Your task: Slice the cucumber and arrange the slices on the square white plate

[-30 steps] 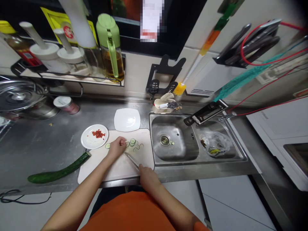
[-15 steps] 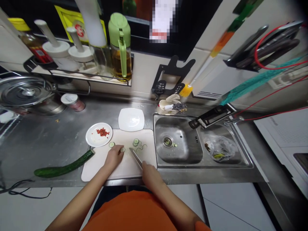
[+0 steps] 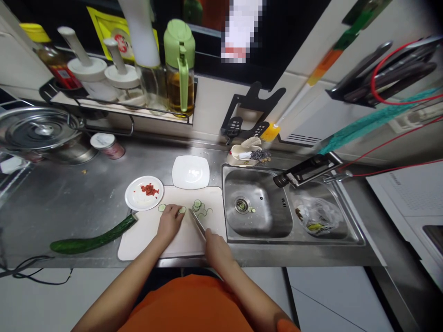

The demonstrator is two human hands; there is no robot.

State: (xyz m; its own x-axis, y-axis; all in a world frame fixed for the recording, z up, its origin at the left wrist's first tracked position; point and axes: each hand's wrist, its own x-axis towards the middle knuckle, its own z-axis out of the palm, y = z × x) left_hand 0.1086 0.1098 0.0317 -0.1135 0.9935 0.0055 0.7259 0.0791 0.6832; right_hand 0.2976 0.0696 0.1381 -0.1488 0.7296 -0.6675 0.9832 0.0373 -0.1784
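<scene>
My right hand [image 3: 217, 248] is wrapped round the handle of a knife [image 3: 198, 223], its blade pointing up and left over the white cutting board [image 3: 145, 237]. On the board my left hand [image 3: 172, 220] has its fingertips at a cucumber slice [image 3: 182, 210]; whether they pinch it is too small to tell. Another slice [image 3: 161, 208] lies just left of those fingers. Several slices and thin peel curls [image 3: 197, 203] rest right of the blade tip. The long cucumber [image 3: 93, 242], cut at one end, lies left of the board.
A round plate [image 3: 131, 196] with red pieces and a white square plate [image 3: 191, 171] stand behind the board. To the right is a double sink [image 3: 259, 235] with a plastic bag [image 3: 320, 216]. A lidded pot [image 3: 74, 152] and a jar [image 3: 112, 146] stand back left.
My left hand has moved slightly right and up, and the slice at its fingertips has shifted the same way. My right hand still holds the knife. The whole view has shifted a little.
</scene>
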